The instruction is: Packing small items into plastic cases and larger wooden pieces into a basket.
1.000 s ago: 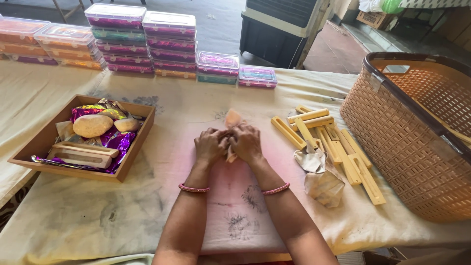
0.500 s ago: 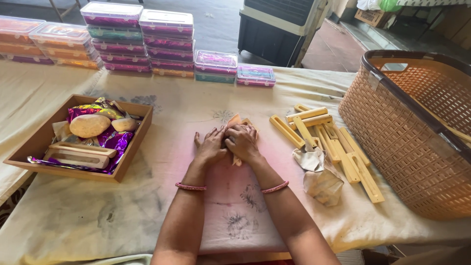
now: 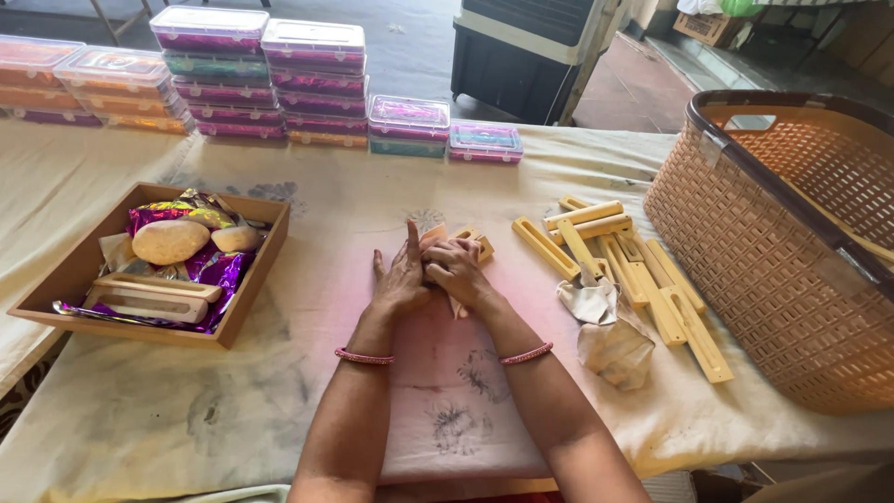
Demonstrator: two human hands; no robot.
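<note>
My left hand [image 3: 400,277] and my right hand [image 3: 456,269] meet at the middle of the cloth-covered table [image 3: 279,391]. Between them lies a small wooden piece [image 3: 477,240] wrapped in a bit of tan sandpaper, mostly hidden by the fingers. My right hand is closed over it. My left hand presses flat against it with fingers stretched out and apart. Just to the right lies a heap of slotted wooden bars [image 3: 633,275], with crumpled sandpaper scraps [image 3: 605,335] in front of them.
A wooden tray [image 3: 58,279] at the left holds stones, purple foil and two wooden bars. Stacks of clear lidded boxes [image 3: 270,79] line the far edge. A large tan woven plastic basket [image 3: 773,251] stands at the right. A dark cooler unit [image 3: 531,51] stands behind the table.
Both hands moved down onto the table with the piece. My left hand went from curled to flat with fingers spread. The wooden piece's end now shows past my right hand.
</note>
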